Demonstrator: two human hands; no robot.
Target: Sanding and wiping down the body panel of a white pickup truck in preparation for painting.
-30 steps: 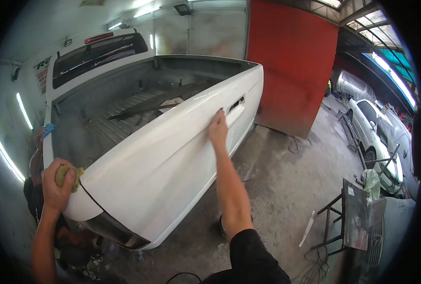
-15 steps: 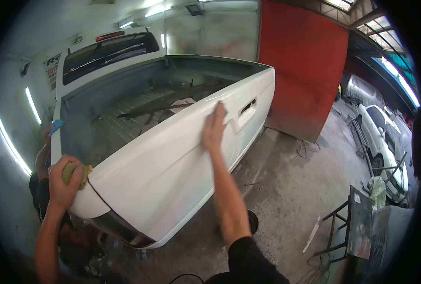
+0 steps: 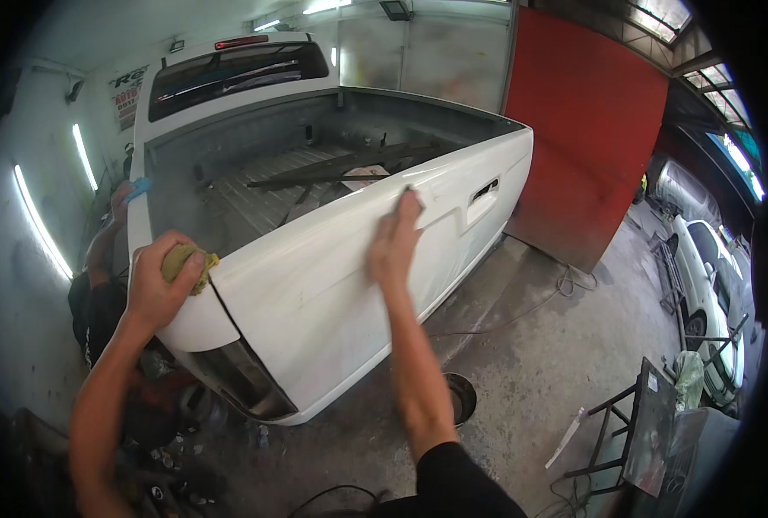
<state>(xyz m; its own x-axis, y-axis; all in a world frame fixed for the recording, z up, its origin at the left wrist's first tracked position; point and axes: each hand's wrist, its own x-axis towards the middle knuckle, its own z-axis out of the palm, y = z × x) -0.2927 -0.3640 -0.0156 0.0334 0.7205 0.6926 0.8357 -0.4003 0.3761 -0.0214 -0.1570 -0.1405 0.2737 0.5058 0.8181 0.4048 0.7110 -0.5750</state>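
A white pickup truck's tailgate point(image 3: 315, 285) fills the middle of the view. My left hand point(image 3: 161, 281) rests on the bed's near left corner, its fingers closed round a crumpled olive-yellow sponge or cloth point(image 3: 185, 266). Farther right, my right hand point(image 3: 395, 246) presses on the upper outer face of the tailgate, left of the handle recess point(image 3: 484, 197). A small dark grey edge point(image 3: 412, 192) shows at its fingertips, like a thin pad or sheet; most of it is hidden under the fingers.
Beyond the left corner, a co-worker's hand point(image 3: 123, 197) holds a blue cloth point(image 3: 139, 188) on the bed rail. A dark round bucket point(image 3: 460, 397) stands below my right forearm. At right are a metal stand point(image 3: 647, 423), a red panel point(image 3: 587, 129) and a white car point(image 3: 704, 259).
The view has turned, so the truck sits farther right in the picture. My right hand has slid left along the tailgate, away from the handle. My left hand keeps its place at the corner.
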